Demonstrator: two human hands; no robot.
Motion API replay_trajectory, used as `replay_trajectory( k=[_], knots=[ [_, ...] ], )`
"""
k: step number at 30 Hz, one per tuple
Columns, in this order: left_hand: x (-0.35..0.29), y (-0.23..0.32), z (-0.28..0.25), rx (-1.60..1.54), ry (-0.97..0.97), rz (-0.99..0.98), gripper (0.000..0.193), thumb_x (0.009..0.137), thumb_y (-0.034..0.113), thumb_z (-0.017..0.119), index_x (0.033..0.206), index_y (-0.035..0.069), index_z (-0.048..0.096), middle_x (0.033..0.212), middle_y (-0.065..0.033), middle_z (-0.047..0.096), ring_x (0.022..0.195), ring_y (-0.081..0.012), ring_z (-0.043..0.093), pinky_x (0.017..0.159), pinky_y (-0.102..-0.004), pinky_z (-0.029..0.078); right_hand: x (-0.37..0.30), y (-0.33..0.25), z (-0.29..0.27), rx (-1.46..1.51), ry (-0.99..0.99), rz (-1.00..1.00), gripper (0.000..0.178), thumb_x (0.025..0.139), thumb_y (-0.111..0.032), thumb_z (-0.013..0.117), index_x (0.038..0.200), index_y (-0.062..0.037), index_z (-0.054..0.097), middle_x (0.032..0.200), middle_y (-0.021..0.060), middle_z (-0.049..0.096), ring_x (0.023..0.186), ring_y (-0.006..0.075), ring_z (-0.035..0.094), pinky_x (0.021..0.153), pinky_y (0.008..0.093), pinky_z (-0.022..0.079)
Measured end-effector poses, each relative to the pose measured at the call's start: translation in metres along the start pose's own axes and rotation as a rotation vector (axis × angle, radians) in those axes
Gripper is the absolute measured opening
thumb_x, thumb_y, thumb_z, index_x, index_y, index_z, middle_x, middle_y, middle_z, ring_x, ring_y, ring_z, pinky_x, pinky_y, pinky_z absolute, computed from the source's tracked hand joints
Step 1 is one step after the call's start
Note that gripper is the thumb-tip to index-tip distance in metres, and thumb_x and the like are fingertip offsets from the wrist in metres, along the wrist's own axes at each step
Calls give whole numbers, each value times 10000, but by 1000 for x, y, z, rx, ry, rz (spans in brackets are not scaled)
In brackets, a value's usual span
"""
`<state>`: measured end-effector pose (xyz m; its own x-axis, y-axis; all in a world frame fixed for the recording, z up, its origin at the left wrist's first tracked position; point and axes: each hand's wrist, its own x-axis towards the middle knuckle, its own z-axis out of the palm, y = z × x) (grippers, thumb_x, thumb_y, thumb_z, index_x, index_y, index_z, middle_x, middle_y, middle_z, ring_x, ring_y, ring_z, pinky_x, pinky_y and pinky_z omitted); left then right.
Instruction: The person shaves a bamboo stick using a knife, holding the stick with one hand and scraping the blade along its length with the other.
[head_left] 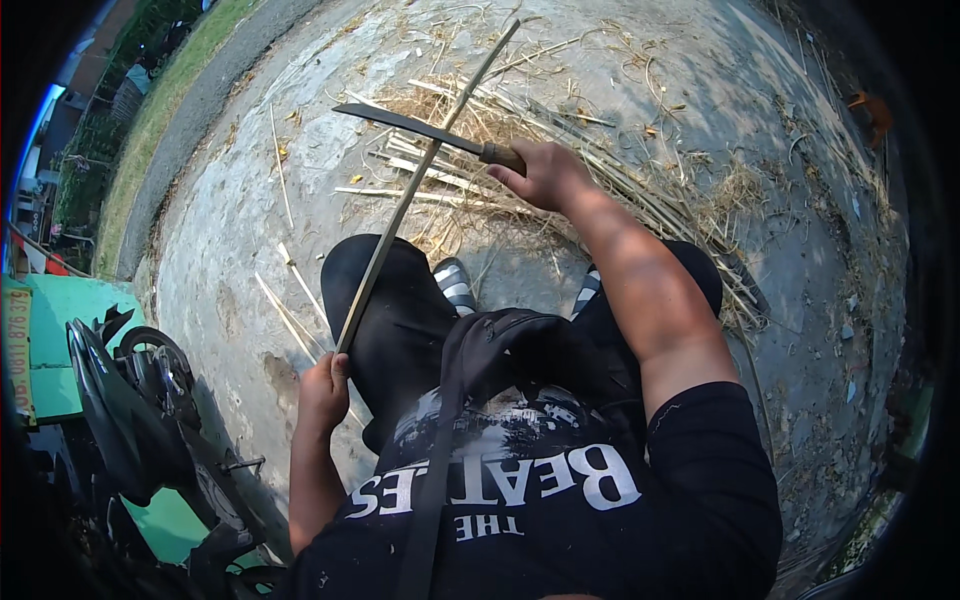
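My left hand (pixel 325 392) is closed round the lower end of a long, thin bamboo strip (pixel 393 228), which slants up and away to the right past my left knee. The wooden handle of a machete (pixel 405 124) is in my right hand (pixel 543 176), its fingers wrapped round it. The dark blade points left and crosses the strip at its upper part; it appears to touch it. Beneath and beyond the blade, a pile of split bamboo strips (pixel 600 180) with curly shavings lies on the ground.
Several loose strips (pixel 284 308) lie left of my left knee. My sandalled feet (pixel 456 285) rest on rough concrete (pixel 230 220). A dark motorcycle (pixel 150 410) stands at the lower left beside a green panel (pixel 55 345). Grass (pixel 150 150) borders the concrete at the far left.
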<state>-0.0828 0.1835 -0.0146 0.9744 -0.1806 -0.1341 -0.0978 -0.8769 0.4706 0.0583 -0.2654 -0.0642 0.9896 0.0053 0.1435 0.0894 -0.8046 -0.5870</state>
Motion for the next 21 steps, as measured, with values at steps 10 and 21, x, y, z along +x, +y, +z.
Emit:
replay_trajectory(
  k=[10, 21],
  knots=[
    [-8, -4, 6, 37, 14, -50, 529, 1087, 471, 458, 905, 0, 617, 705, -240, 613, 687, -462, 628, 598, -489, 458, -9, -34, 7, -72, -58, -408, 507, 916, -593, 674, 862, -93, 613, 758, 168, 682, 757, 404, 693, 678, 506, 542],
    [-9, 1, 7, 46, 27, -43, 484, 1088, 426, 474, 851, 13, 564, 698, -249, 587, 686, -486, 600, 588, -507, 438, -7, -32, -4, -89, -55, -143, 515, 936, -613, 633, 998, -103, 666, 856, 163, 736, 835, 376, 732, 750, 487, 573]
  ],
)
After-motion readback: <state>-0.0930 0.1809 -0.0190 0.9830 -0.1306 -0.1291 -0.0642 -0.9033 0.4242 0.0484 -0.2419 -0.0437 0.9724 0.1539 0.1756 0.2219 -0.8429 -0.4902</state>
